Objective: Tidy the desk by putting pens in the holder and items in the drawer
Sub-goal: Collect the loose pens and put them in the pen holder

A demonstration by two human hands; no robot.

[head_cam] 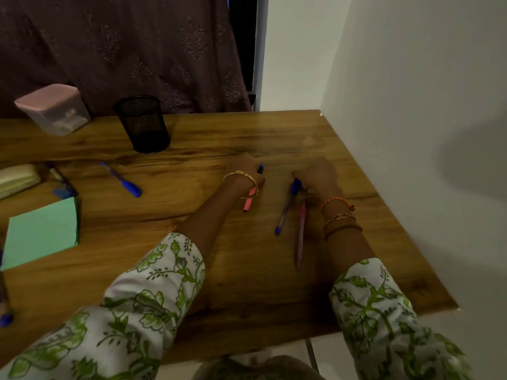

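Head view. Your left hand point(247, 171) sits mid-desk, fingers curled round a pink pen point(248, 201) with a dark blue cap; the pink end sticks out under your wrist, toward the desk's near edge. Your right hand point(318, 176) lies nearer the right edge, its grip closed on the cap end of a blue pen point(286, 208). That pen's far end rests on the wooden desk point(247, 270). Just beside it lies a pink-purple pen point(300, 234), pointing at the near edge; whether your right hand touches it, cannot tell.

The black mesh pen holder point(144, 123) stands upright near the far edge, well apart from both hands. Another blue pen point(122, 180) lies loose between the holder and a green sticky-note pad point(42, 233) toward the left edge. A pink-lidded clear box point(53, 109) sits at the far left edge.
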